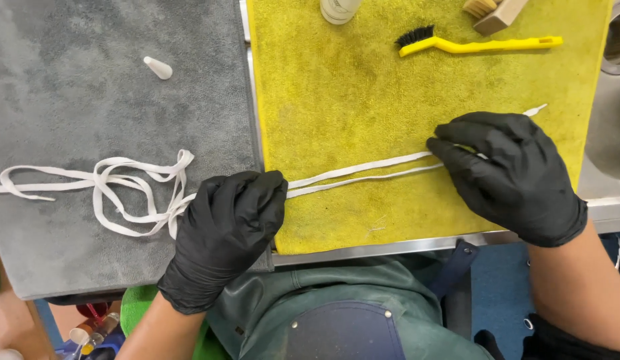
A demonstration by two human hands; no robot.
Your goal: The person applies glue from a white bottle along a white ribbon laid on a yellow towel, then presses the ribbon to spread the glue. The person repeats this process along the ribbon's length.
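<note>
- White shoelace (363, 172) runs as two flat strands across the lower half of the yellow towel (363, 100), stretched between both gloved hands; its loose remainder lies in tangled loops (133, 190) on the grey mat (70, 100) to the left.
- One lace tip (537, 109) pokes out beyond the right hand, near the yellow towel's right edge.
- Open room lies in the middle of the yellow towel, between the strands and the yellow brush (480, 44) near the far edge; a wooden brush (497, 12) and a white bottle (338, 9) sit at that far edge.
- A small white cone-shaped cap (158, 68) lies alone on the grey mat's far part, well apart from the loops.
- Left hand (227, 230) rests at the seam between mat and towel, near the front edge, fingers curled closed around the strands.
- Right hand (507, 173) lies palm down near the towel's right edge, fingers together, pinching the strands at their tips.
</note>
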